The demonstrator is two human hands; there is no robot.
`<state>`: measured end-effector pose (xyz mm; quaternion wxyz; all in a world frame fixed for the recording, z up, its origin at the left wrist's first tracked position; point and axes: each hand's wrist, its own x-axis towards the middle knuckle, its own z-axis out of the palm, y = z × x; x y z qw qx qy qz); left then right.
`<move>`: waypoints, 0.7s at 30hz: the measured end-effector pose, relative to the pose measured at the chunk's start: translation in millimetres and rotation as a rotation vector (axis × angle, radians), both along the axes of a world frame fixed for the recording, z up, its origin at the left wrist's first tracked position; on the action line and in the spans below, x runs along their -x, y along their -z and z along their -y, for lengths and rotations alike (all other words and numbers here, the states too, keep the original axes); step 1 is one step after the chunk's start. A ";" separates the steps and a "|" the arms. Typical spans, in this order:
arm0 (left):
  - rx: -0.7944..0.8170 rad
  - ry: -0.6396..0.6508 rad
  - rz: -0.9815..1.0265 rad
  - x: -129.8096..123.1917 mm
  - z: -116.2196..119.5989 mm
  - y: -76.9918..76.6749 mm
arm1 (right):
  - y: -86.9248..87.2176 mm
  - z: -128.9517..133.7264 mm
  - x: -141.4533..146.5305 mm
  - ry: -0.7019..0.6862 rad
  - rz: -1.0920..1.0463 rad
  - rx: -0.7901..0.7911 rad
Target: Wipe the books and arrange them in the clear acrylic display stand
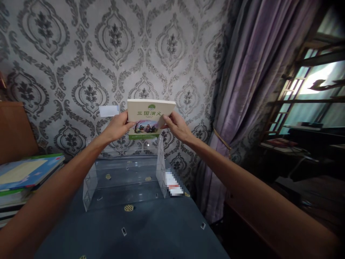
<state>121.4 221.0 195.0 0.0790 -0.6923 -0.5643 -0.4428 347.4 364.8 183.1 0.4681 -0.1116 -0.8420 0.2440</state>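
Observation:
A cream book (147, 117) with green lettering, a picture of people and a green lower band is held up in front of the wall. My left hand (117, 126) grips its left edge, thumb on the cover. At the right edge my right hand (176, 126) pinches the book, its thumb on the front. Below the book, a clear acrylic rack (161, 167) with side panels stands on the dark blue table (151, 230).
Stacked books (32, 172) lie at the left, near a brown wooden piece (17, 131). A pixelated white and red item (174, 184) is right of the rack. A white rectangle (108, 110) shows against the wall. A purple curtain (242, 90) hangs at the right.

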 end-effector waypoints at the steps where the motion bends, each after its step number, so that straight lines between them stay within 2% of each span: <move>1: 0.006 0.017 0.015 1.5 -2.9 -1.6 | -2.6 -3.1 1.9 -0.008 -0.006 -0.010; 4: 0.049 0.068 0.080 5.6 -13.3 -6.9 | -10.9 -14.2 10.3 -0.016 -0.001 -0.022; 9: 0.188 0.141 0.194 10.3 -32.8 -7.1 | -16.7 -29.2 24.9 0.075 0.080 0.087; 13: 0.227 0.129 0.259 14.5 -43.6 2.9 | -10.5 -38.6 30.2 0.158 0.110 0.098; 17: 0.248 0.172 0.270 19.4 -49.1 11.4 | 0.0 -49.0 31.3 0.119 0.106 0.096; 21: 0.262 0.154 0.296 21.9 -53.4 15.0 | 7.4 -56.8 32.0 0.110 0.079 0.111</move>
